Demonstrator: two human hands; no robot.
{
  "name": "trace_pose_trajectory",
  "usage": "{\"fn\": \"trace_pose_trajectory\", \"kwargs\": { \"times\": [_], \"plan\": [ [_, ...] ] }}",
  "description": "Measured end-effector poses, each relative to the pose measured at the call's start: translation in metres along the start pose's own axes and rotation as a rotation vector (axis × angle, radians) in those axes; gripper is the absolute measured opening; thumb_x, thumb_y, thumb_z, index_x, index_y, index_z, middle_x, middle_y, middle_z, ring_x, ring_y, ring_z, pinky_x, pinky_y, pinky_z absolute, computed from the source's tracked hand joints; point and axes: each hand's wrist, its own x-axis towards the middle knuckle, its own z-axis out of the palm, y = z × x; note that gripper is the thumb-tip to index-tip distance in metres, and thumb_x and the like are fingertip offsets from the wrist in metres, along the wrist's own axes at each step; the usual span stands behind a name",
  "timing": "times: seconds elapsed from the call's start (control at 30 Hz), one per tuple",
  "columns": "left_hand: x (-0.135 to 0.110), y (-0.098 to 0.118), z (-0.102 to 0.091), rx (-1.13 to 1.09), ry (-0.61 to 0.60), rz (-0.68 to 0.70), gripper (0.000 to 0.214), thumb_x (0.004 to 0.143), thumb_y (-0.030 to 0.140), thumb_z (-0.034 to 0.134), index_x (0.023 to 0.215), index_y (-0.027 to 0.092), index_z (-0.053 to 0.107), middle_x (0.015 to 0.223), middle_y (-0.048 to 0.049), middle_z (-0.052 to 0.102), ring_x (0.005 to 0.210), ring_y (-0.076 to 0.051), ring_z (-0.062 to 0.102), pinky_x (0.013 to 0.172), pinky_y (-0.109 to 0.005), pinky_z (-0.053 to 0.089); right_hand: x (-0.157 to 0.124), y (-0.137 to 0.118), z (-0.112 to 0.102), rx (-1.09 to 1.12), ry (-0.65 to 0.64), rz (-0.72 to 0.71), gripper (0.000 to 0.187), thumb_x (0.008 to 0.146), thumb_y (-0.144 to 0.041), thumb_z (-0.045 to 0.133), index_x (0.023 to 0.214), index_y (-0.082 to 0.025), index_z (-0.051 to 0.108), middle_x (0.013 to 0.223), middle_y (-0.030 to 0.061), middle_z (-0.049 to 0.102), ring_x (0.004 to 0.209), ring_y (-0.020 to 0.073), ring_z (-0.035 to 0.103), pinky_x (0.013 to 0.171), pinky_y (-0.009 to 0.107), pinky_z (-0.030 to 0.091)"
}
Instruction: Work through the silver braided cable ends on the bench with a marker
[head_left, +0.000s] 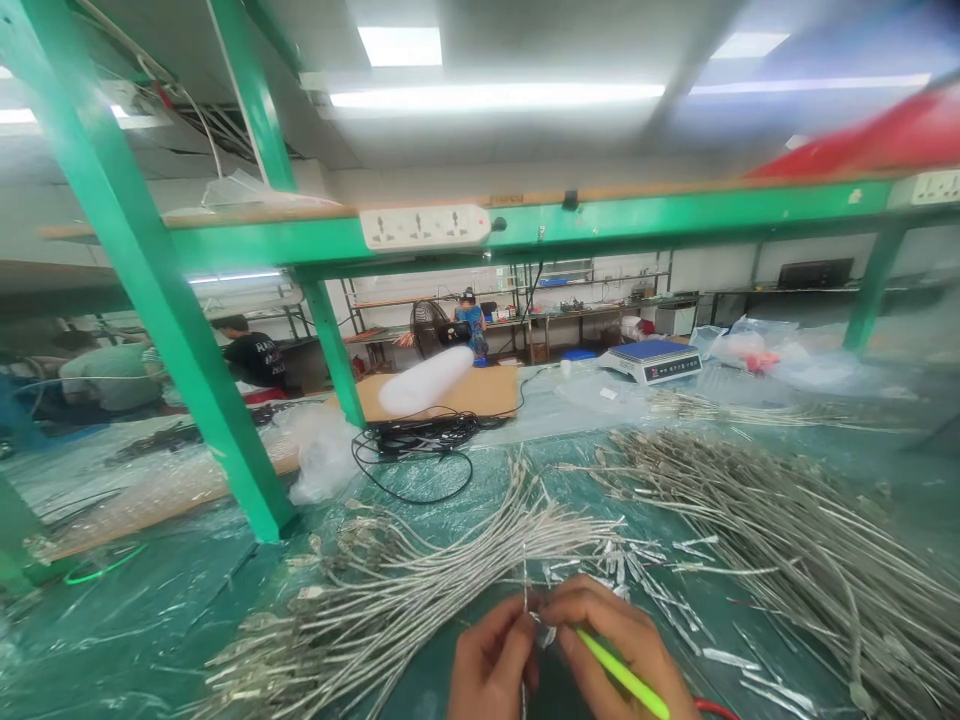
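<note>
A glossy clear film, wrinkled and catching the light, covers the green tabletop (pixel 75 650), and on it a fan of pale, smooth, slender cables (pixel 450 560) curves from blocky connector ends at the left to a narrower gathering near the hands. A denser, greyer heap of cables (pixel 787 530) sprawls to the right, with crinkled silvery strips (pixel 660 590) scattered between the two. Farther back lie a loose coil of thin black cable (pixel 420 435), a rounded white roll (pixel 427 380) on flat brown cardboard (pixel 499 385), and a scale (pixel 652 362) with a flat blue top. The single cable (pixel 525 570) being handled is thin, light grey and nearly upright, at the table's near edge in front of the fan, with a small shiny scrap beside it. The left hand (pixel 495 655) pinches it closely between thumb and forefinger; the right hand (pixel 626 645) is curled around a smooth neon-yellow handle (pixel 622 675), its fingertips just beside the cable, though whether they grip it too I cannot tell
</note>
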Motion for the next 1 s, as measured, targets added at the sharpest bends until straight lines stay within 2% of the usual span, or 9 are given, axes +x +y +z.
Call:
{"fn": "trace_pose_trajectory", "kwargs": {
  "times": [0.33,0.5,0.67,0.8,1.0],
  "plan": [
    [-0.006,0.011,0.004,0.065,0.015,0.025,0.039,0.068,0.045,0.072,0.089,0.013,0.076,0.046,0.0043,0.048,0.046,-0.013,0.043,0.048,-0.024,0.035,0.000,0.000,0.000,0.011,-0.026,0.009,0.025,0.086,-0.006,0.051,0.098,-0.022,0.065,0.092,0.0054,0.067,0.087,0.0178,0.066,0.078,0.027,0.052],
    [-0.006,0.011,0.005,0.102,0.002,0.013,0.037,0.070,0.045,0.069,0.084,0.012,0.076,0.045,0.0045,0.045,0.047,-0.013,0.039,0.048,-0.024,0.030,0.001,-0.002,-0.003,0.019,-0.072,0.012,0.025,0.085,-0.006,0.051,0.097,-0.022,0.066,0.091,0.0058,0.068,0.087,0.0183,0.066,0.078,0.028,0.052],
    [-0.005,0.012,0.005,0.112,-0.041,0.045,0.036,0.073,0.044,0.067,0.085,0.010,0.075,0.044,0.0055,0.042,0.045,-0.011,0.035,0.046,-0.023,0.025,0.000,0.001,-0.003,-0.007,-0.039,0.018,0.021,0.087,-0.008,0.051,0.097,-0.021,0.065,0.091,0.0063,0.067,0.084,0.0182,0.066,0.076,0.028,0.052],
    [-0.005,0.012,0.003,0.128,-0.057,0.056,0.034,0.075,0.042,0.065,0.086,0.011,0.076,0.043,0.0058,0.042,0.044,-0.011,0.035,0.045,-0.023,0.026,-0.001,0.000,-0.002,0.000,-0.025,0.024,0.022,0.088,-0.009,0.050,0.098,-0.022,0.064,0.093,0.0066,0.067,0.086,0.0185,0.066,0.077,0.028,0.052],
    [-0.005,0.011,0.003,0.105,-0.033,0.031,0.030,0.074,0.038,0.066,0.088,0.013,0.077,0.047,0.0044,0.047,0.048,-0.012,0.040,0.047,-0.022,0.031,0.000,-0.001,-0.003,0.047,-0.075,-0.002,0.022,0.086,-0.008,0.052,0.096,-0.022,0.065,0.090,0.0061,0.068,0.089,0.0198,0.066,0.079,0.029,0.052]
  ]
}}
